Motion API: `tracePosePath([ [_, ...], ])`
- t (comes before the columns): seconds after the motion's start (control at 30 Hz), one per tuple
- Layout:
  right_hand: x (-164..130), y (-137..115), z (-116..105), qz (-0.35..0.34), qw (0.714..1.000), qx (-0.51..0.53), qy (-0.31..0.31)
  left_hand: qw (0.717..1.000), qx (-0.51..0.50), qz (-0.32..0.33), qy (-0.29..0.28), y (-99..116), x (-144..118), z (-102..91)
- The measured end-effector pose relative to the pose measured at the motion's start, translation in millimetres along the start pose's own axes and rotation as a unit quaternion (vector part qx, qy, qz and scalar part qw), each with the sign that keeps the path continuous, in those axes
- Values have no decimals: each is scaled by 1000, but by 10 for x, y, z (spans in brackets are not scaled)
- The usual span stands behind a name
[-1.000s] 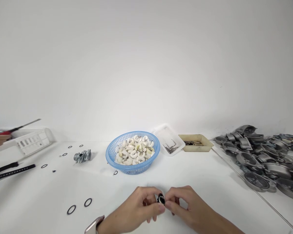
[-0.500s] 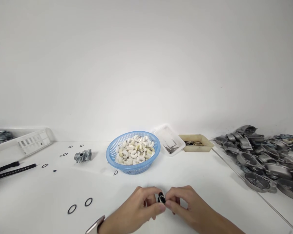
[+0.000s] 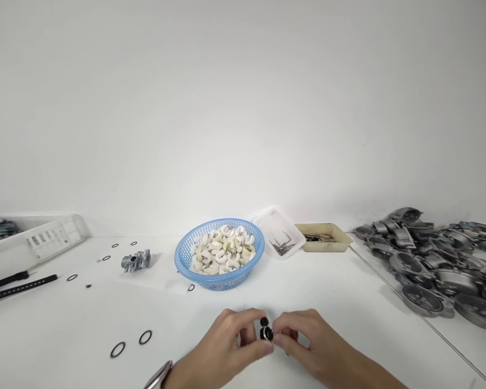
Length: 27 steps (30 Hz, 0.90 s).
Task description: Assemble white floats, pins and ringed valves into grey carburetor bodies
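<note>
Small-parts assembly bench in a workshop or light factory. White worktable [image 3: 348, 302] against a bare white wall. Heap of grey cast-metal housings [image 3: 437, 265] piled loose at the right. Blue plastic basket [image 3: 220, 281] full of white curved plastic pieces. Clear tray of wire clips [image 3: 281, 237], beige tray [image 3: 324, 237] beside it. Black O-rings [image 3: 144, 337] scattered on the tabletop, one loose metal casting [image 3: 136, 260] near them, white bin [image 3: 44, 235] of more castings at the far left

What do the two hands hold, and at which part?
Both the left hand and right hand pinch one small black round part by its sides, between fingertips.
</note>
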State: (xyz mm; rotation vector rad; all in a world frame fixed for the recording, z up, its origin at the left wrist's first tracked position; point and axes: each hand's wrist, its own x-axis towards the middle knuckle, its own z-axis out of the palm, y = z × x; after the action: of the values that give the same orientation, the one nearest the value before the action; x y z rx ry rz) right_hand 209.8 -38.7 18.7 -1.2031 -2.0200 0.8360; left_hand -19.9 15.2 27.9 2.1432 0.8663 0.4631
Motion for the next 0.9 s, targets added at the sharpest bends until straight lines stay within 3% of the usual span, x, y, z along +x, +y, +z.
tracePosePath([
  [0.13, 4, 22, -14, -8, 1000, 11, -7, 1000, -25, 13, -12, 22, 0, -2],
  [0.3, 13, 48, -34, -16, 1000, -1, -4, 1000, 9, 4, 25, -7, -25, 36],
  [0.57, 17, 48, 38, -28, 999, -31, -1, 964, 225, 112, 92, -161, -33, 130],
  [0.7, -3, -2, 71, -53, 997, -58, 3, 949, 254, 156, 108, -155, -16, 132],
  [0.9, -50, 31, 85, -103, 987, -121, 28, 948, 228, 184, 127, -190, -17, 128],
])
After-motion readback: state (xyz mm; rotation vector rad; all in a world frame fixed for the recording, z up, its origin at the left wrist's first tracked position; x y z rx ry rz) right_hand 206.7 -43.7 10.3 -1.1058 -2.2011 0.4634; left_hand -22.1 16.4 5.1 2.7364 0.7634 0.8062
